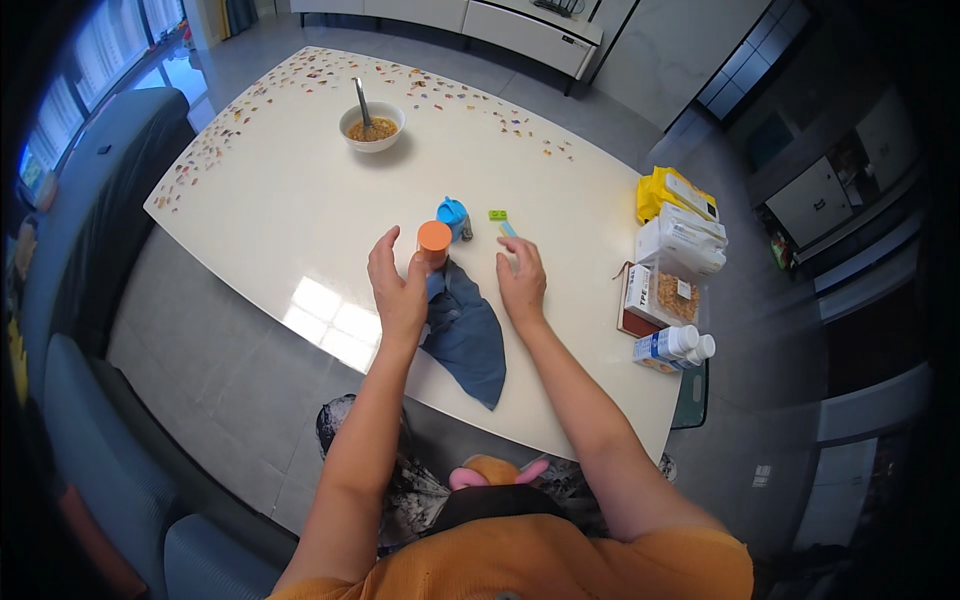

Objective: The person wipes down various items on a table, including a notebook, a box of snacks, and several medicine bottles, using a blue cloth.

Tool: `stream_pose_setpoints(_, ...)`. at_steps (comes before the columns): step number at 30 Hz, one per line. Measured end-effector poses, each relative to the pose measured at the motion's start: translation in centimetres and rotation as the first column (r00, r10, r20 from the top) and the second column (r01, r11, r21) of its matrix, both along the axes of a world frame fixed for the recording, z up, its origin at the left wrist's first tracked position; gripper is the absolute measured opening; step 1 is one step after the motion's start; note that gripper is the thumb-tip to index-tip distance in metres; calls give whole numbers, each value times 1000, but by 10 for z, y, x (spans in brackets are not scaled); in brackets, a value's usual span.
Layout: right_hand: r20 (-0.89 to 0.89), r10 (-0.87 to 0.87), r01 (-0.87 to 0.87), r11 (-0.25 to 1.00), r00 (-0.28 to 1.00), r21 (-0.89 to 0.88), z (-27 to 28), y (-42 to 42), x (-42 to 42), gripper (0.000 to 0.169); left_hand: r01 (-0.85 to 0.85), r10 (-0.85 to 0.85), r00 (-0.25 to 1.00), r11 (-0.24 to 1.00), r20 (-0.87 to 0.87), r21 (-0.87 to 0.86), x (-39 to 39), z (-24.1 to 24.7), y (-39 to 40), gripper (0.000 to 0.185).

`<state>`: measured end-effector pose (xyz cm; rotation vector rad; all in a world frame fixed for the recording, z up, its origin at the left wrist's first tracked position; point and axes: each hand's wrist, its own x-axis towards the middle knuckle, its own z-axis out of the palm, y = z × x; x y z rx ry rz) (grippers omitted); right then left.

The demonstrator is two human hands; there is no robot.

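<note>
My left hand (399, 289) has its thumb and fingers spread, its thumb tip beside a small container with an orange lid (434, 236); touching cannot be told. My right hand (521, 277) is apart from it with curved fingers, holding nothing visible, its fingertips near a small light blue and yellowish piece (508, 228). Between the hands a blue-grey cloth (469, 330) lies crumpled, reaching toward the near table edge. Just behind the orange lid stands a blue plastic container (451, 215), with a small dark metallic item (467, 228) at its right. A green toy brick (497, 215) lies farther right.
A white bowl of food (373, 144) with a spoon stands at the far side. Along the right edge are a yellow wipes pack (664, 193), a white tissue pack (686, 240), a clear food box (679, 296) and white bottles (667, 347). Small stickers dot the white table's far edges.
</note>
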<state>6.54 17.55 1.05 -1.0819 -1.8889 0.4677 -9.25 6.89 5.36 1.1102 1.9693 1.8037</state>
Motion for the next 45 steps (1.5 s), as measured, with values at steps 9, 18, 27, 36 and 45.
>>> stream_pose_setpoints(9,539,-43,178,963,841,-201,9,87,-4,46,-6,2,998,999,-67,-54,-21,-1,-4,46)
stream_pose_setpoints(18,555,-66,163,978,829,-127,6,78,-21,33,14,1,979,997,-203,70,-13,8,-2,42)
stream_pose_setpoints(27,617,61,170,936,785,-308,40,39,13,31,90,-42,963,981,-266,172,13,15,-5,35)
stream_pose_setpoints(36,476,-27,204,923,879,-326,40,3,59,35,185,-140,953,971,-270,150,39,-3,-9,36)
stream_pose_setpoints(45,604,18,100,982,796,-161,27,29,10,36,258,-236,920,966,-312,32,48,0,-3,30)
